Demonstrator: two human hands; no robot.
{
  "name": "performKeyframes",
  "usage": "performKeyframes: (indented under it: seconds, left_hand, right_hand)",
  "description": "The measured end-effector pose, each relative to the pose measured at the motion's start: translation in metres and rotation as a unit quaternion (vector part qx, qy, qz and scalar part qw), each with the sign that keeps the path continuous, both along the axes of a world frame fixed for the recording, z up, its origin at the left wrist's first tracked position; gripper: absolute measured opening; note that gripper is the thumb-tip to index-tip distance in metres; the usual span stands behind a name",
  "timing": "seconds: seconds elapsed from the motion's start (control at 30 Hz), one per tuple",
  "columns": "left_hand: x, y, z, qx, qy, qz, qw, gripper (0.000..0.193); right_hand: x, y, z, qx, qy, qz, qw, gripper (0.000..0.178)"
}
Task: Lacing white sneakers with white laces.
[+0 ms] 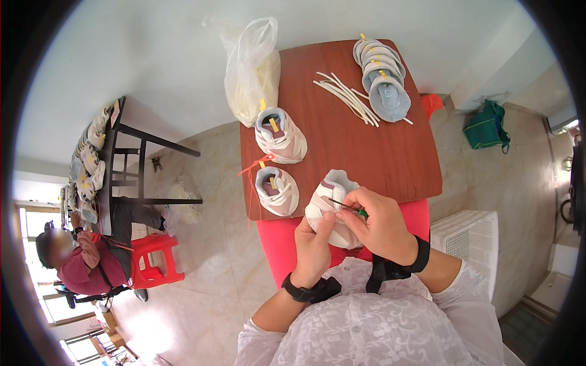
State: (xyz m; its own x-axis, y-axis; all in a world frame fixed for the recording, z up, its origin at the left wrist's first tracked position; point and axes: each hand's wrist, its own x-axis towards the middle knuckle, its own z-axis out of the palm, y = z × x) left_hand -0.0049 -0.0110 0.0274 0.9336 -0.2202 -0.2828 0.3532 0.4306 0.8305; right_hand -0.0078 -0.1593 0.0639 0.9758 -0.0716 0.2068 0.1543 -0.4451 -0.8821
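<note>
- Head view: the left hand (312, 250) is closed on a pale shoe (329, 183), its thumb pressed along the side.
- Right hand (383, 222): fingers and thumb pinch a tool (362, 213) with a thin dark shaft and green handle; the shaft points left, over the shoe's front.
- The shoe sits between both hands, close to the person's body, at the near edge of a brown table (323, 140); whether it touches the tabletop I cannot tell.
- Just left of the grip, a small shoe (278, 194) stands on the table; beyond it stands a second shoe (282, 139), both with yellow tabs.
- Red cord (251, 168) lies beside those two, at the table's left edge.
- Ahead of the grip, toward the far side, white laces (351, 100) lie loosely together; right of them is a nested row of shoes (379, 67).
- Far ahead and left, a clear plastic bag (250, 79) is at the table's corner.
- Right of the grip, below table height, is a white basket (470, 238).
- Well off to the left, a co-worker (85, 265) sits by a black table (108, 183) bearing more shoes.
</note>
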Motion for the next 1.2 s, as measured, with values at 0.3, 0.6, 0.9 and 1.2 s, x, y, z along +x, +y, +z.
performKeyframes:
  seconds: [0.3, 0.6, 0.9, 1.2]
  left_hand:
    - [-0.002, 0.001, 0.001, -0.077, 0.044, -0.040, 0.995, 0.034]
    - [-0.005, -0.003, -0.003, 0.007, 0.012, -0.037, 0.999, 0.028]
    - [0.000, 0.002, 0.003, -0.004, 0.075, -0.100, 0.992, 0.032]
    - [-0.003, -0.004, 0.000, -0.014, 0.100, -0.051, 0.994, 0.025]
  right_hand:
    - [0.000, -0.015, 0.006, 0.011, 0.089, 0.044, 0.995, 0.019]
    - [-0.002, -0.014, 0.003, 0.035, 0.118, 0.021, 0.992, 0.016]
    - [-0.011, -0.010, -0.008, -0.029, 0.063, 0.006, 0.998, 0.014]
    - [-0.014, -0.007, -0.006, -0.053, 0.036, 0.005, 0.998, 0.014]
